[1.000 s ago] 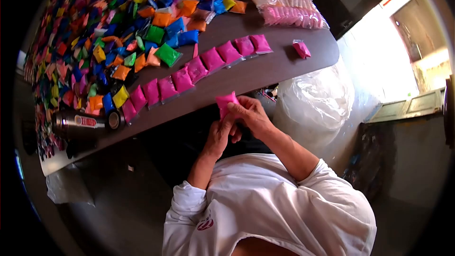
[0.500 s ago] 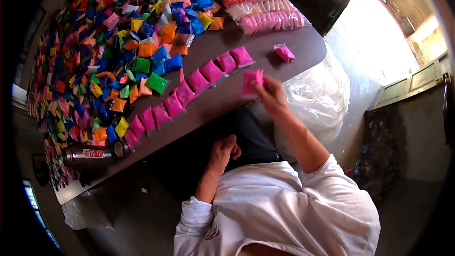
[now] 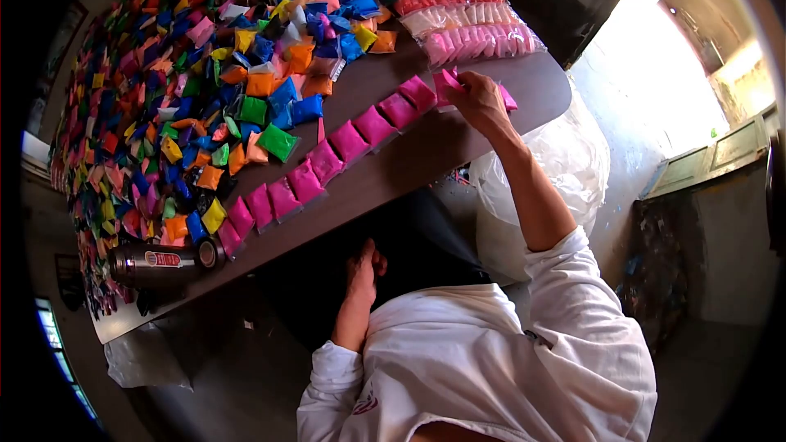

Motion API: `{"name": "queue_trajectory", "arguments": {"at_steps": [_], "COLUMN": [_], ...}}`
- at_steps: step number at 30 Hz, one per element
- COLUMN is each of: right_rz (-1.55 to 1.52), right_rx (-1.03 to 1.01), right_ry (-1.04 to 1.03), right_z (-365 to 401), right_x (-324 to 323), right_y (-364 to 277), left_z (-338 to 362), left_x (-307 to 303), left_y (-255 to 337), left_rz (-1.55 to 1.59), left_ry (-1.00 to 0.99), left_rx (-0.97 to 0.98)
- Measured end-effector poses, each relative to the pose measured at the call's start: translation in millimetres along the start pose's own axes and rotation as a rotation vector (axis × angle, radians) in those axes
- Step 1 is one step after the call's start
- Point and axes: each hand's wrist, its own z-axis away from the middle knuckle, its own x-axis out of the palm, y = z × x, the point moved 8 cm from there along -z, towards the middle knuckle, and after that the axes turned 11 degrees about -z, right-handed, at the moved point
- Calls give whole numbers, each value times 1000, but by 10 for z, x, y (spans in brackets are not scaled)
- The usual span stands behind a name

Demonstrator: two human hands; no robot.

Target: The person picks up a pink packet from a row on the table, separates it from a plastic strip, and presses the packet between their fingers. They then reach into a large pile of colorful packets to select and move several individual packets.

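Note:
My right hand (image 3: 477,100) reaches over the dark table (image 3: 426,147) and holds a pink powder packet (image 3: 446,80) at the far right end of a diagonal row of pink packets (image 3: 327,162). Just right of the hand, a lone pink packet (image 3: 508,98) lies partly hidden behind it. Below the table edge, my left hand (image 3: 363,264) rests on my dark lap, loosely curled and holding nothing.
A large heap of many-coloured packets (image 3: 205,65) covers the left and far side of the table. Packed strips of pink, white and red packets (image 3: 475,29) lie at the back. A steel flask (image 3: 164,259) lies near the front edge. A big clear plastic bag (image 3: 565,164) stands right.
Both hands held the pink packet at my lap. My right hand then carried it up and over the table to the row's end, while my left hand dropped to my lap.

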Motion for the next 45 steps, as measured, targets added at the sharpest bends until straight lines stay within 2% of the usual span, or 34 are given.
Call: {"name": "queue_trajectory", "arguments": {"at_steps": [5,7,12,14,15,17,21,25,28,34,37,38,39,41,43,45], "right_rz": [62,41,121,287,288,462,274,229,198,206,142,95,105,40,-18,110], "right_rx": [2,122,56,66,65,-48,-197,-279,-463,-396,-429,-471,-472,-315,-130,-24], "right_ry": [-16,-116,-172,-216,-219,-66,-9,-87,-187,-225,-215,-75,-71,276,436,457], "right_z": [-89,-136,-256,-253,-236,-196,-132,-116,-46,102,211,227,224,222,244,237], "right_x": [-191,-159,16,67,74,-22,-23,247,472,490,379,276,204,-292,-689,-946], "right_y": [-137,-123,-58,6,-5,-123,-241,-303,-429,-382,-432,-377,-374,-224,27,295], "left_z": [-44,-51,-65,-80,-85,-87,-72,-66,-85,-105,-159,-162,-158,-148,-106,-90], "left_x": [-22,-22,-34,-45,-57,-73,-69,-66,-87,-118,-140,-148,-169,-179,-215,-186], "left_y": [-58,-61,-60,-80,-89,-109,-105,-89,-118,-158,-250,-271,-278,-306,-251,-210], "left_rz": [18,11,4,15,14,13,-34,-42,-30,-9,23,23,20,24,-16,-17], "left_ry": [-6,-11,-1,3,4,7,22,27,31,43,70,61,76,84,130,130], "left_rx": [-11,-4,2,3,1,-3,-16,-28,-29,-30,-55,-54,-62,-79,-73,-77]}}
